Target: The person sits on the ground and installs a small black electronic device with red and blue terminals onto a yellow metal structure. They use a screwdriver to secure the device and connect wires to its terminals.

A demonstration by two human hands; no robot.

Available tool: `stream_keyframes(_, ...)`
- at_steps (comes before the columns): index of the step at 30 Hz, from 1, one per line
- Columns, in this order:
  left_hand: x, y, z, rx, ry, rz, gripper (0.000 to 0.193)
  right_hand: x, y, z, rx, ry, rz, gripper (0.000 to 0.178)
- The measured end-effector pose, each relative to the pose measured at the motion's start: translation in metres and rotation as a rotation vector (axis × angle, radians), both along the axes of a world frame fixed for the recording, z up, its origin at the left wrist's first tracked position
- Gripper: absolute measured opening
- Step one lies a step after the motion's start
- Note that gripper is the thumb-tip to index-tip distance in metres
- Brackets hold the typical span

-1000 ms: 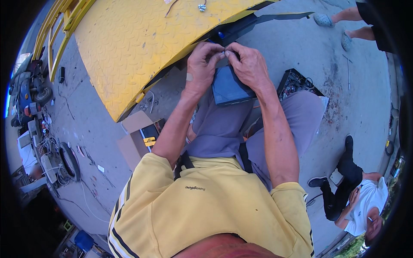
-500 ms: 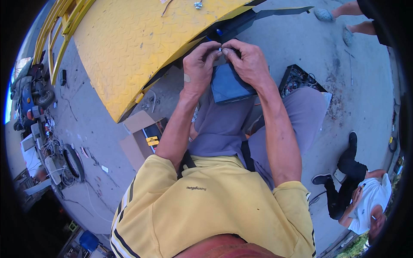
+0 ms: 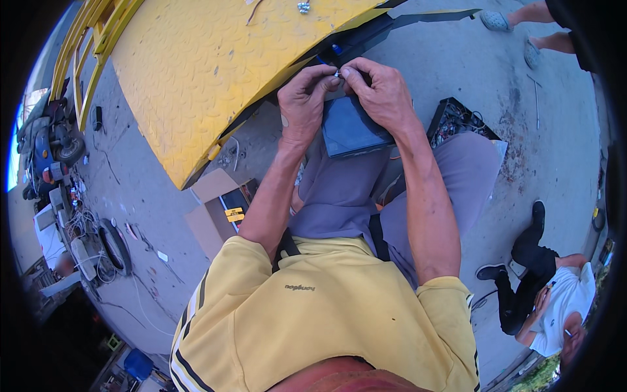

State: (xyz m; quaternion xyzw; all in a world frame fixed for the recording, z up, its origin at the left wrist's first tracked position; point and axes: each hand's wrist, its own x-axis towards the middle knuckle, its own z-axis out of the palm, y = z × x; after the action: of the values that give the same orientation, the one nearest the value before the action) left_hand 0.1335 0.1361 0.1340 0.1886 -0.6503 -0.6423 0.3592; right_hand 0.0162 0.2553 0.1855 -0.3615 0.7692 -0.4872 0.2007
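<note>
Above my lap, my left hand [image 3: 304, 103] and my right hand [image 3: 383, 97] meet fingertip to fingertip. Between them they pinch a small, shiny, silvery piece [image 3: 337, 73], too small to name. Just below the hands a dark blue-black box [image 3: 356, 129] rests against my knees. The yellow tread-plate platform [image 3: 222, 72] lies right beyond my left hand, its dark underside partly hidden by my fingers. A small blue-tipped part [image 3: 336, 49] shows under its edge.
An open cardboard box [image 3: 215, 202] stands left of my leg. A black tray of wires and parts [image 3: 457, 117] lies to the right, near a thin metal rod [image 3: 537, 98]. One person sits at right [image 3: 562, 300]; another person's feet [image 3: 496, 21] show at top right.
My right hand has shifted slightly to the right, and its fingers have moved a little around the small piece. My left hand stays nearly in place.
</note>
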Motion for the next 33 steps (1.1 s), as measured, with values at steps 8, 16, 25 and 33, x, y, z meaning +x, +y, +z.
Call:
stream_keyframes(8, 0.001, -0.006, 0.009, -0.175, -0.165, 0.009, 0.012, 0.002, -0.003, -0.001, -0.048, 0.111, -0.029, 0.018)
stream_keyframes(16, 0.002, -0.001, 0.016, 0.047, -0.139, -0.037, 0.015, 0.027, 0.029, 0.014, 0.254, 0.711, -0.270, 0.034)
stream_keyframes(25, 0.008, -0.002, 0.027, 0.231, -0.131, -0.009, 0.016, 0.046, 0.070, 0.007, 0.236, -0.356, -0.360, 0.094)
stream_keyframes(33, 0.012, -0.017, 0.043, 0.156, -0.234, -0.046, 0.016, 0.031, 0.051, -0.042, -0.187, -0.726, -0.289, 0.085)
